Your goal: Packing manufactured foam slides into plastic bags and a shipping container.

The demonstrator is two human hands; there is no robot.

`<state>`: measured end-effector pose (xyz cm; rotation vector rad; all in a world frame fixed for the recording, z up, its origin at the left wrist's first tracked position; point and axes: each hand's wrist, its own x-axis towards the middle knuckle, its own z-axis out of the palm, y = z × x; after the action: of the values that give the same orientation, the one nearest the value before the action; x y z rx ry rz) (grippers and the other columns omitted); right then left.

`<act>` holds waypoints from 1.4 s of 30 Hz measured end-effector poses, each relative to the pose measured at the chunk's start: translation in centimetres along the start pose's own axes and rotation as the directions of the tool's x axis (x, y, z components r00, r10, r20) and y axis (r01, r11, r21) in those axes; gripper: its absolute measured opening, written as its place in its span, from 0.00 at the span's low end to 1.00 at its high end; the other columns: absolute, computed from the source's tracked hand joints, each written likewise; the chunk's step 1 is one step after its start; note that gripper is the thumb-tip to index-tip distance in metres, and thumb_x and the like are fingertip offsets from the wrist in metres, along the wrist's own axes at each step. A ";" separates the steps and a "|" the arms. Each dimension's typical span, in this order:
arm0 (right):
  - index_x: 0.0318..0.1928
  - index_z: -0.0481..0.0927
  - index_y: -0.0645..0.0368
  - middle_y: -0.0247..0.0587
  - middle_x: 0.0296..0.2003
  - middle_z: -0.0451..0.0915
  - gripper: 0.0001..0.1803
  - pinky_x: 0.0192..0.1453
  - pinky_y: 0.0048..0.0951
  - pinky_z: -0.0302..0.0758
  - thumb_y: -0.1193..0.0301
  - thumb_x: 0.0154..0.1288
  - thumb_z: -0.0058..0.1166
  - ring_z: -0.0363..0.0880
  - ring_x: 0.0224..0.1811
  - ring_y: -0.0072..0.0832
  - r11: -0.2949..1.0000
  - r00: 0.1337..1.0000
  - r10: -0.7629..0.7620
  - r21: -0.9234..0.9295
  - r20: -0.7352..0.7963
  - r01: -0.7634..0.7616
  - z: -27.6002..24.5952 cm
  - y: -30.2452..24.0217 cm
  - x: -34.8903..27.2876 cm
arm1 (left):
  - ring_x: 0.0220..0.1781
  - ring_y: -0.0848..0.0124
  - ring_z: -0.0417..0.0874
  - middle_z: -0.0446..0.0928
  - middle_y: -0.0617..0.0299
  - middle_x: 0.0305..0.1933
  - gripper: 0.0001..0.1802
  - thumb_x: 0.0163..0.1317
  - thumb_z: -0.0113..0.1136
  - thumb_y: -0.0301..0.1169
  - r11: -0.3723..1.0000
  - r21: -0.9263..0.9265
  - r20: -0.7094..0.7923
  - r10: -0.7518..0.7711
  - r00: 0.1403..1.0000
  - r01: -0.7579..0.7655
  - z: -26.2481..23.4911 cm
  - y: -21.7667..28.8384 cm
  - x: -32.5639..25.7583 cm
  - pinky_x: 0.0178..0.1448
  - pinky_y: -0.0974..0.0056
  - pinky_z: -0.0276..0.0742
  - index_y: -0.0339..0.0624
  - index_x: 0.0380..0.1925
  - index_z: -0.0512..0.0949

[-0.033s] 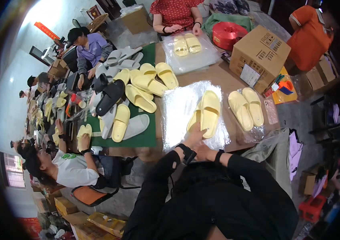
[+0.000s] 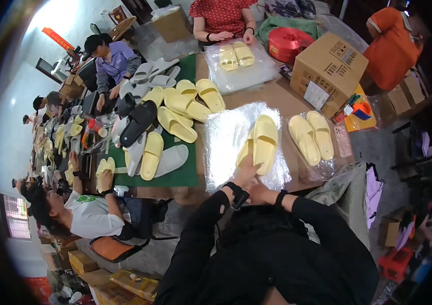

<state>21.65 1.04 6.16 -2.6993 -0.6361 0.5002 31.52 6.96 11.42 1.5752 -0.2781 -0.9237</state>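
Observation:
My left hand (image 2: 245, 174) is closed on the heel end of a pair of pale yellow slide slippers (image 2: 266, 142). One slipper overlaps the other, and both rest over a stack of clear plastic bags (image 2: 221, 147). Close beside it, lower down at the table's near edge, is my right hand (image 2: 260, 194); its fingers are mostly hidden, so I cannot make out what they hold. To the right lies a second yellow slipper pair (image 2: 311, 137) on clear plastic. A heap of yellow slippers (image 2: 188, 104), mixed with grey and black ones, covers the green mat on the left.
A cardboard box (image 2: 328, 73) stands at the back right, by a roll of red ribbon (image 2: 289, 44). A pink phone (image 2: 343, 141) lies near the right edge. Across the table, a person in red has slippers on plastic. Other people work along the left.

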 end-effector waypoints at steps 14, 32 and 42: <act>0.44 0.77 0.53 0.49 0.37 0.79 0.17 0.47 0.36 0.72 0.61 0.57 0.47 0.77 0.42 0.40 0.833 0.991 0.035 0.544 0.131 -0.101 -1.9 2.6 -2.7 | 0.52 0.61 0.74 0.72 0.50 0.52 0.24 0.63 0.48 0.36 0.870 0.489 0.063 -0.117 0.991 0.072 -2.9 -8.4 0.3 0.54 0.64 0.69 0.36 0.56 0.64; 0.64 0.57 0.30 0.73 0.60 0.47 0.37 0.64 0.52 0.50 0.44 0.52 0.50 0.49 0.63 0.63 0.831 0.755 0.556 0.221 -0.349 -0.510 -5.6 4.6 0.3 | 0.57 0.59 0.68 0.69 0.53 0.53 0.14 0.56 0.45 0.32 -0.145 0.911 0.389 -0.006 0.921 -0.386 -3.7 -8.8 -4.5 0.62 0.51 0.56 0.45 0.41 0.76; 0.54 0.66 0.66 0.64 0.45 0.69 0.33 0.55 0.45 0.63 0.54 0.54 0.50 0.67 0.50 0.53 0.620 0.569 0.771 0.544 -0.287 -0.566 -4.9 8.8 3.4 | 0.66 0.47 0.54 0.57 0.54 0.66 0.23 0.63 0.37 0.36 -0.371 0.914 0.180 0.012 0.984 -0.163 -2.9 -6.8 -6.9 0.64 0.37 0.42 0.66 0.60 0.62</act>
<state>29.70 -5.92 6.27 -2.4069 0.6585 0.0422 26.88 15.16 7.75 3.0688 -1.7219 -0.3896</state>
